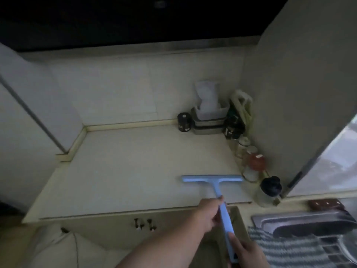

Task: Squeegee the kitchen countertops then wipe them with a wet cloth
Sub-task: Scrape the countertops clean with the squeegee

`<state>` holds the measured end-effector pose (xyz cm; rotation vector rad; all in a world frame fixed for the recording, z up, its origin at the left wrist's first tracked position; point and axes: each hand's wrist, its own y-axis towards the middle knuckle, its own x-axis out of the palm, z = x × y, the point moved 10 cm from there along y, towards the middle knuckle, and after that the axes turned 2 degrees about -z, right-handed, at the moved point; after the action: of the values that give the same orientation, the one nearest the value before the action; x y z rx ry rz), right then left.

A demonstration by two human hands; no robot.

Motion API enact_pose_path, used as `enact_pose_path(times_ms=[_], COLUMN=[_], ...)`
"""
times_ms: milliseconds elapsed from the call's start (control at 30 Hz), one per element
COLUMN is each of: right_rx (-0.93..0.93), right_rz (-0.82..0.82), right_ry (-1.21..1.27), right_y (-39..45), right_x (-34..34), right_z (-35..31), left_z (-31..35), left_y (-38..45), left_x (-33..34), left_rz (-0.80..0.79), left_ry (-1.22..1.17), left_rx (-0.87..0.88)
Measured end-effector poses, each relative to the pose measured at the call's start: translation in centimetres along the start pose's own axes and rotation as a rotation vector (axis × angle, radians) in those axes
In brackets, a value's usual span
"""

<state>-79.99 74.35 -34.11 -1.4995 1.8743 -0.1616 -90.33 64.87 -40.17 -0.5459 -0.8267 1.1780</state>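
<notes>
Pale blue plastic marks the squeegee (pixel 218 187), the one bright thing in a dim kitchen. At 6 o'clock, nearest the camera, the right hand (pixel 244 252) has its grip curled round the butt end of the long handle. Just beyond it, the left hand (pixel 207 213) has its grip wrapped round the handle higher up, at the front edge of the desk (pixel 125 171). The squeegee's blade lies flat on the cream desk toward 1 o'clock, its handle running back over the edge to both hands.

At 4 o'clock a striped grey cloth (pixel 286 248) hangs over the near rim of a steel sink (pixel 301 222); what the sink holds is too dark to tell. A brown block (pixel 326 203) sits behind it.

At 2 o'clock, against the right-hand wall, a clear jar with a black lid (pixel 269 190) stands nearest. Behind it stand a jar with a red top (pixel 253 165) and a smaller clear bottle (pixel 242 146); their contents are blurred.

Farther off, at 1 o'clock in the back corner, stand dark bottles (pixel 232 124), too blurred to count, and a pale yellowish jug (pixel 244 101). Beside them is a stack of trays (pixel 208 122), the top one white and holding something white that stands up out of it. One small dark tin (pixel 184 121) stands just left of the stack.
</notes>
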Motion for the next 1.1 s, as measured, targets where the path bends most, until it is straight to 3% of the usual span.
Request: enact_pose_path(times_ms=[67, 167, 267, 367, 567, 833, 1100], right_rx=[-0.054, -0.057, -0.178, -0.225, -0.043, -0.042, 0.082], right_rz=[-0.02, -0.245, -0.196, -0.292, -0.547, -0.493, -0.44], right_ry=[-0.023, -0.172, -0.15, -0.035, 0.396, 0.432, 0.517], right_y=[0.6, 2.3, 1.7, 1.1, 3.3, 9.2, 14.2], right_x=[1.4, 7.8, 12.5, 19.2, 34.9, 49.1, 53.8], right_z=[-2.1, -3.2, -9.9, -15.7, -25.7, -36.2, -39.3], left_z=[0.5, 3.0, 7.0, 11.1, 19.2, 30.7, 35.2], left_y=[-1.0, -3.4, -5.9, -7.4, -6.6, -0.6, 4.6], left_x=[-0.5, -4.2, -10.7, -18.9, -34.8, -53.2, -57.0], left_rz=[-0.045, -0.092, -0.115, -0.064, 0.023, 0.114, 0.116], left_ry=[-0.064, -0.139, -0.148, -0.14, -0.087, -0.209, -0.085], left_rx=[0.016, 0.094, 0.21, 0.25, 0.258, 0.208, 0.164])
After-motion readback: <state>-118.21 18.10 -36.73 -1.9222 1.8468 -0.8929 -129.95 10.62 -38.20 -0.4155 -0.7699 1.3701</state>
